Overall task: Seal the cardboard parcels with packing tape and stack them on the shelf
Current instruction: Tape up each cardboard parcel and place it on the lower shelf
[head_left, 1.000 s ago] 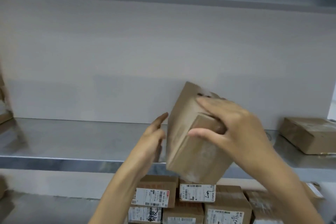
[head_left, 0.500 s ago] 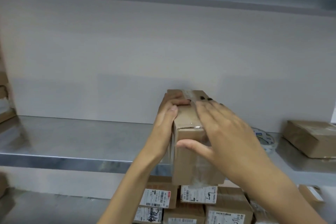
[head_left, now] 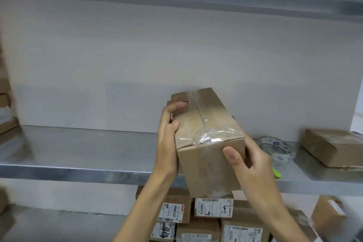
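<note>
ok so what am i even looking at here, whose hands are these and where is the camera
There is no machine here. A person wears one camera on the head, looking forward and down at their own hands. The left hand and right hand both grip a taped cardboard box, held in front of a metal shelf. On the shelf, to the right, lie a tape roll, a small green tool and a second box. Below, labelled boxes are stacked.
</note>
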